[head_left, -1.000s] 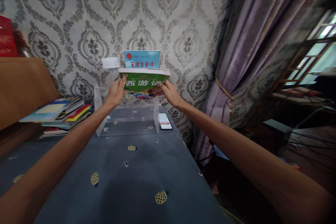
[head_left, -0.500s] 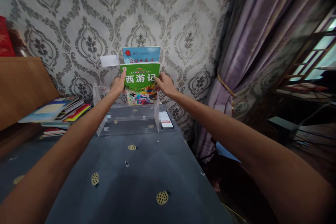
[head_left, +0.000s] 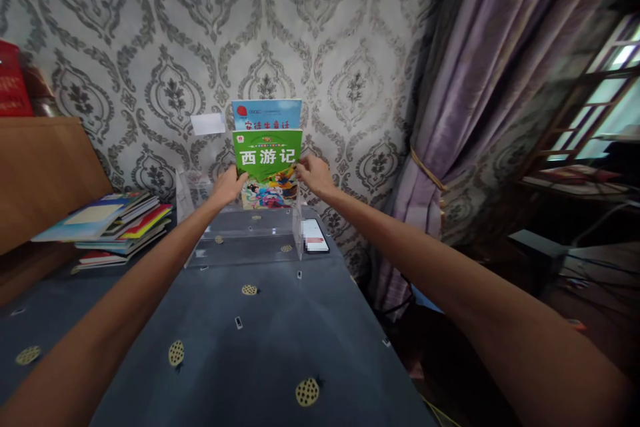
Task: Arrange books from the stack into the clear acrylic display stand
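Note:
A green book (head_left: 265,177) with white lettering and a colourful picture stands upright in a clear plastic rack (head_left: 299,227). My left hand (head_left: 229,187) is closed on its left edge, low down. On the opposite edge, my right hand (head_left: 315,175) pinches the cover with thumb and fingers. Behind it a blue book (head_left: 270,110) rises higher, with only its top part showing. A white label (head_left: 208,123) sits at the upper left of the rack. The backs of both books and some of my fingers are hidden.
A phone (head_left: 315,236) lies right of the rack on the dark blue tablecloth (head_left: 270,360). At the left, a pile of books (head_left: 120,223) leans near a wooden cabinet (head_left: 45,167). Patterned wall stands behind; a purple curtain (head_left: 440,113) hangs right.
My left hand has slid down the green book's left edge. My right hand stays on the right edge. The view has tilted up slightly, so everything sits a little lower.

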The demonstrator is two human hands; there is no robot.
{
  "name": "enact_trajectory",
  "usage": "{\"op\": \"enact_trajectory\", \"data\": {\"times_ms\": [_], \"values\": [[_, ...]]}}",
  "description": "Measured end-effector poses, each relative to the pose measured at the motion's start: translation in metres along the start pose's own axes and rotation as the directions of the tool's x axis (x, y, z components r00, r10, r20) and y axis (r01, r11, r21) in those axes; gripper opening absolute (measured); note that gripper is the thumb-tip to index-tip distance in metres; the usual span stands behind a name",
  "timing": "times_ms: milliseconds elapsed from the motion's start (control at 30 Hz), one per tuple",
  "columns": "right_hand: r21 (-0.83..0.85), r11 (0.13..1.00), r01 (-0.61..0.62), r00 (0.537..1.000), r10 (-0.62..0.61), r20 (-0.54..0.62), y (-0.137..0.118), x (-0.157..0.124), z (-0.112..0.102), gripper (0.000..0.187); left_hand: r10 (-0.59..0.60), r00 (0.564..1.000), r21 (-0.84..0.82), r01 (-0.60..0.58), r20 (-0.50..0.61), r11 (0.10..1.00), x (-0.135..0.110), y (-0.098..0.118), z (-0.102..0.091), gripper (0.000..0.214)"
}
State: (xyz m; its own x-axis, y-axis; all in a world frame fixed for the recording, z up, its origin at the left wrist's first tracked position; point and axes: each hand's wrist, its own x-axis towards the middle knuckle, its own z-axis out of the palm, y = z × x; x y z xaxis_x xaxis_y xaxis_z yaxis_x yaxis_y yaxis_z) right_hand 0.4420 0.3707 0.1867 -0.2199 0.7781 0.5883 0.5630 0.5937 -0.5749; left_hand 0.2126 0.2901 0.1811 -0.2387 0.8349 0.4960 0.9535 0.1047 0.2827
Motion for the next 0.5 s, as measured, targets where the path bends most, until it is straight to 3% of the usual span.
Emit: {"op": "enact_trajectory", "data": {"times_ms": [500], "values": [[0.022, 0.999, -0.027, 1.0, 0.027, 0.009, 0.01, -0.008, 0.013, 0.035, -0.05, 0.997, 0.152, 0.041, 0.051, 0.988, -0.005, 0.004, 0.003, 0.035]]}}
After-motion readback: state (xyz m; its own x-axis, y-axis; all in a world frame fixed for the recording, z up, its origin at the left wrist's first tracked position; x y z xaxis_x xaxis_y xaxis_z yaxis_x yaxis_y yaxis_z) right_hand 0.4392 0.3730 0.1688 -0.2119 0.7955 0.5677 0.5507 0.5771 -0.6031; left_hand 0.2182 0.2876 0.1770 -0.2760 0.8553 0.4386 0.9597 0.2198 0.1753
